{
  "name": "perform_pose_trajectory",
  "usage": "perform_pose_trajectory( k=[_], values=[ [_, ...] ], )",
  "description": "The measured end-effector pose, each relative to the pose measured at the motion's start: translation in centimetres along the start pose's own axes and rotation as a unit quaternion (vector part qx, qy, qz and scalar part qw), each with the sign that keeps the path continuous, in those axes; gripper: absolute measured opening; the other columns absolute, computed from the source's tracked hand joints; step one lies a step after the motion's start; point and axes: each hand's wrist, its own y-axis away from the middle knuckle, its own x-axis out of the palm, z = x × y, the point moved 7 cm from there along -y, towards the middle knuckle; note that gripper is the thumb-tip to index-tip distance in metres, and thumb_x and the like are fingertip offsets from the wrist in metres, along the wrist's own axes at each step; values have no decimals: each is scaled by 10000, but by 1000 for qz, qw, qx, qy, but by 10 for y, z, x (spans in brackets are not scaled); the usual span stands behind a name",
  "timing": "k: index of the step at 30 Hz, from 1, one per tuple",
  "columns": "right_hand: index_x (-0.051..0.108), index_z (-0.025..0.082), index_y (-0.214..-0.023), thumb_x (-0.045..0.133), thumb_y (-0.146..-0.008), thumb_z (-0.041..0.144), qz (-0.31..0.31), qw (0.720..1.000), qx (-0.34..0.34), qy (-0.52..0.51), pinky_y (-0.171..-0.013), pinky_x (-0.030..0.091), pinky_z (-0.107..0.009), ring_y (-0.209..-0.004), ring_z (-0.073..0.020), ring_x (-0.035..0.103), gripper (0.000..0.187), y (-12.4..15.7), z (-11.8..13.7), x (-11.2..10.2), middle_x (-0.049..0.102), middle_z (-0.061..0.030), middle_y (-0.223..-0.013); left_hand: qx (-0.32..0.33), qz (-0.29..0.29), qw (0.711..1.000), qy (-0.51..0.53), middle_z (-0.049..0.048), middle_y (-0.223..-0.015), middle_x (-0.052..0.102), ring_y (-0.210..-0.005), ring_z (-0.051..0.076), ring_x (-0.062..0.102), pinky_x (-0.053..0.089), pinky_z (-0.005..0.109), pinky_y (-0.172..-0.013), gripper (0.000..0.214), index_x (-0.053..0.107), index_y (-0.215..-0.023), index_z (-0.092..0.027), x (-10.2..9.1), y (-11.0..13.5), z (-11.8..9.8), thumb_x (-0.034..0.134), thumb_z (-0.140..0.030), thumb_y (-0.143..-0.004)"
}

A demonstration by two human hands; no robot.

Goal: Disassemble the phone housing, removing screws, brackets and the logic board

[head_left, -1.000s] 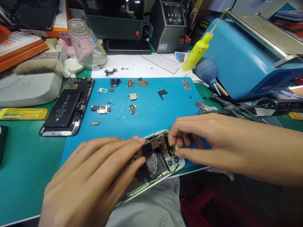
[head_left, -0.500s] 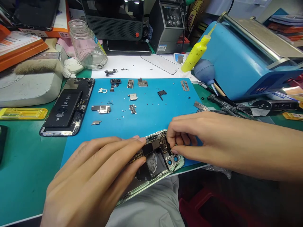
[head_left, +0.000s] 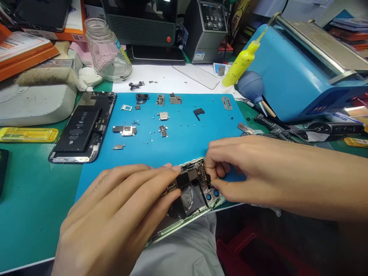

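My left hand (head_left: 123, 211) grips the open phone housing (head_left: 186, 220), thumb and fingers closed across its long edges. The housing tilts over the mat's front edge, with a pale green rim and its circuit board (head_left: 186, 177) exposed. Two blue-tinted camera lens openings show at its right end. Just above them, my right hand (head_left: 227, 170) is closed in a pinch at a small black part (head_left: 209, 181) beside the board. The fingertips partly hide that part, and I cannot tell whether it is loose or attached.
On the blue mat (head_left: 184, 145) lie several metal shields, screws, a SIM tray (head_left: 126, 107) and a camera module (head_left: 142, 97). A phone screen with battery (head_left: 80, 128) lies left. Behind stand a glass jar (head_left: 107, 53), yellow bottle (head_left: 241, 63), blue air blower (head_left: 251, 86) and blue machine (head_left: 299, 76).
My right thumb and fingertips have shifted slightly, and more of the small black part shows between them. My left hand keeps its hold on the housing. The whole view has moved a little.
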Motion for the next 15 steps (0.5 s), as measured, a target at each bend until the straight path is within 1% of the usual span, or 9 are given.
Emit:
perform_pose_trajectory(
  k=[4, 6, 11, 13, 15],
  values=[
    [711, 286, -867, 643, -998, 435, 11, 1000, 14, 10, -698, 408, -334, -741, -166, 634, 210, -1, -2, 1, 748, 28, -869, -7, -1, 1000, 2, -64, -1339, 840, -1252, 162, 671, 459, 230, -1169, 348, 668, -1533, -305, -1, 0, 0, 701, -341, -1189],
    [718, 286, -875, 651, -999, 445, 13, 1000, 18, 9, -687, 411, -331, -759, -172, 642, 213, -1, -2, 1, 753, 21, -884, -10, 1, 1000, 2, -71, -1341, 841, -1252, 160, 669, 460, 234, -1158, 329, 678, -1519, -311, -1, 0, 0, 697, -354, -1193],
    [703, 272, -799, 615, -1009, 473, 19, 1000, 14, 8, -578, 366, -328, -634, -159, 582, 304, 0, 2, 0, 710, 12, -769, -16, 4, 1000, 2, -76, -1350, 844, -1256, 173, 674, 469, 262, -1142, 322, 677, -1521, -314, 2, -1, -1, 674, -374, -1204],
    [703, 278, -801, 632, -991, 482, 17, 1000, 16, -1, -580, 381, -316, -636, -158, 587, 287, -1, 3, -3, 713, 19, -772, -26, -1, 1000, 6, -73, -1331, 851, -1252, 183, 681, 472, 280, -1135, 291, 691, -1493, -319, 2, -1, -4, 660, -387, -1212],
    [703, 283, -797, 662, -947, 455, 14, 1000, 21, -10, -581, 383, -309, -632, -157, 583, 232, -1, 2, -4, 712, 24, -767, -51, -14, 999, 9, -68, -1294, 861, -1228, 195, 694, 478, 308, -1123, 248, 708, -1453, -332, 0, -2, -4, 633, -398, -1225]
  ],
)
